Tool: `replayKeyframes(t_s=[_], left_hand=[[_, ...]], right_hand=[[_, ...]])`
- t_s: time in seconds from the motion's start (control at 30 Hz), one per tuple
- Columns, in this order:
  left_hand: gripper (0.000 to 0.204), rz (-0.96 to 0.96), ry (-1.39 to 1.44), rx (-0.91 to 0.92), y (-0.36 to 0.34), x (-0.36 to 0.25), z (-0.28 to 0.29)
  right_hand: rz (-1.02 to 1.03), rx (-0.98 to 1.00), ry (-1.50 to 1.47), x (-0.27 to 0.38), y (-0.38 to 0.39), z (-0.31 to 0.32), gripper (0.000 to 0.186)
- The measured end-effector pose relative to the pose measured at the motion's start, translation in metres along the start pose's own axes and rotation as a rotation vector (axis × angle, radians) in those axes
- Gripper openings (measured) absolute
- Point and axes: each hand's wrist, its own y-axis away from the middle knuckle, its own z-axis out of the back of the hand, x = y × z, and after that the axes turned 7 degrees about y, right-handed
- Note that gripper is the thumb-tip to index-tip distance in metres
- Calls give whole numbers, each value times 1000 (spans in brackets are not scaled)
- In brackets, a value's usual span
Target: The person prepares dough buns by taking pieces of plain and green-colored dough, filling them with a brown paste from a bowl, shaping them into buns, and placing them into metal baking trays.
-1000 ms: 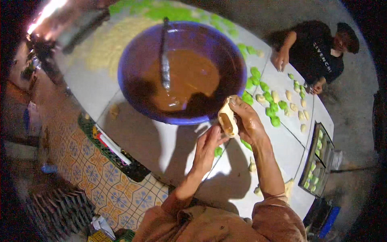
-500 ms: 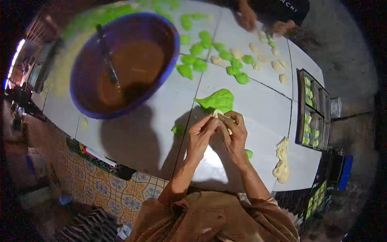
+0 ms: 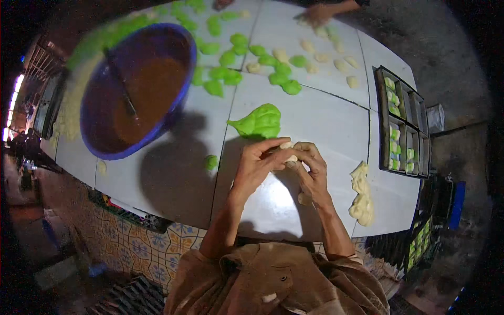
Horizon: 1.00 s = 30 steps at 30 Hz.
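Observation:
A small piece of cream dough (image 3: 286,145) is pinched between my left hand (image 3: 256,167) and my right hand (image 3: 312,169), just above the white tiled table. The fingers of both hands are bent and closed around it, hiding part of it. Just beyond my fingertips lies a larger green dough lump (image 3: 261,122) with a pointed end to the left. A small green dough piece (image 3: 211,161) rests left of my left hand. Beside my right wrist, partly covered, is another cream piece (image 3: 304,199). A long cream dough strip (image 3: 361,197) lies farther right.
A large purple basin (image 3: 191,55) of brown liquid, with a long stick (image 3: 122,86) in it, stands at left. Several green and cream pieces lie across the far table. A divided metal tray (image 3: 380,123) holds green-and-cream pieces at right. Another person's hand (image 3: 318,14) reaches in at the far edge.
My view has shifted, so the basin and table sit farther left. My fingers have moved around the cream dough. The other person's hands have moved apart, one now over the far pieces.

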Motion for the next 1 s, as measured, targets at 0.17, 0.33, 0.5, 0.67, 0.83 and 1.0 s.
replayKeyframes(t_s=[0.17, 0.33, 0.5, 0.67, 0.83, 1.0], left_hand=[[27, -35, -193, 148, -3, 4, -6], [27, 8, -138, 209, 2, 28, -12], [26, 139, 99, 91, 6, 39, -29], [26, 129, -29, 55, 6, 50, -37], [57, 340, 7, 73, 11, 58, -53], [48, 172, -281, 7, 7, 64, -37]], right_hand=[[97, -201, -94, -18, 9, 1, 22], [492, -367, 540, -13, 10, 1, 22], [445, -364, 619, -21, 14, 17, 38], [7, -167, 265, -8, 38, 43, 29], [-18, -46, 292, -26, 52, 70, 26], [-301, 149, 366, -56, 57, 79, 27]])
